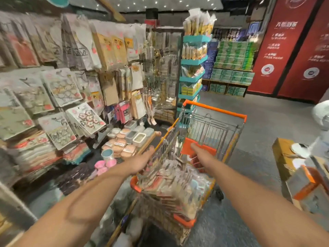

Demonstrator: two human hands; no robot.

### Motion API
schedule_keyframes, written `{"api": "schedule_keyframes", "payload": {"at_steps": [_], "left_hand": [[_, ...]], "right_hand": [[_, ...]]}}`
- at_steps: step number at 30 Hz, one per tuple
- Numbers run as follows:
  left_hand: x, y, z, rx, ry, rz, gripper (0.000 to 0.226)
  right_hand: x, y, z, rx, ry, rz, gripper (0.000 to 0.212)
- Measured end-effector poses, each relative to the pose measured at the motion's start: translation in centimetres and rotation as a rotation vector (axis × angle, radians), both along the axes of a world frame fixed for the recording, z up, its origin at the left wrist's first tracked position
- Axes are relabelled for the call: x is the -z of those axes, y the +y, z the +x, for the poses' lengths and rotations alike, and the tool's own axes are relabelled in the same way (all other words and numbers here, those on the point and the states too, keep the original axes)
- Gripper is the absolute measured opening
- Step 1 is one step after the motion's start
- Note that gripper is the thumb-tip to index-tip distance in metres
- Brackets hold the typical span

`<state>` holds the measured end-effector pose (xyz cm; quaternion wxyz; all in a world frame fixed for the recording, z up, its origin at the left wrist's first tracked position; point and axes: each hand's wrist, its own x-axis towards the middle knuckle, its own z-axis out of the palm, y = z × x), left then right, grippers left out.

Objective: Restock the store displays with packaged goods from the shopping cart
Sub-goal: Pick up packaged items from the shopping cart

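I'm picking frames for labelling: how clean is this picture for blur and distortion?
Head view: motion blur smears the hanging packets at left and the packets in the cart; both hands are soft; wide-angle bending curves the edges; red banner text unreadable; ceiling spotlights, no harsh glare.

White Chinese characters stand on the red banners [277, 50] and dark ones on the hanging packs' yellow labels [117, 43], all too blurred to read.

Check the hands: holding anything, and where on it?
Left hand grips the shopping cart at its left side rim. Right hand reaches into the basket; any hold cannot be told.
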<state>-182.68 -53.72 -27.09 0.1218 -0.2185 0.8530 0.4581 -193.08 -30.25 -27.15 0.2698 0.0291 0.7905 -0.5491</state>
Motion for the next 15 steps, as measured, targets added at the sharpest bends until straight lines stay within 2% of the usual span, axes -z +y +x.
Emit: {"api": "schedule_keyframes", "payload": {"at_steps": [3, 7, 11, 13, 15], "left_hand": [[2.3, -2.3, -2.8, -0.045, -0.036, 0.014, 0.065], [4.8, -4.0, -7.7, -0.174, -0.047, 0.164, 0.048], [7.6, -3.9, -11.6, -0.182, -0.097, 0.192, 0.055], [9.0, -3.5, -13.3, -0.122, -0.174, 0.232, 0.062], [10.7, -3.2, -14.8, -0.048, -0.248, 0.242, 0.063]], "right_hand": [[3.3, -2.6, -4.3, -0.006, -0.056, 0.009, 0.052], [8.7, -4.9, -9.4, -0.023, -0.168, 0.044, 0.058], [11.1, -5.7, -12.3, -0.013, -0.188, 0.132, 0.053], [12.7, -5.9, -13.7, -0.015, -0.198, 0.167, 0.05], [14.2, -5.5, -14.5, -0.037, -0.191, 0.263, 0.059]]}}
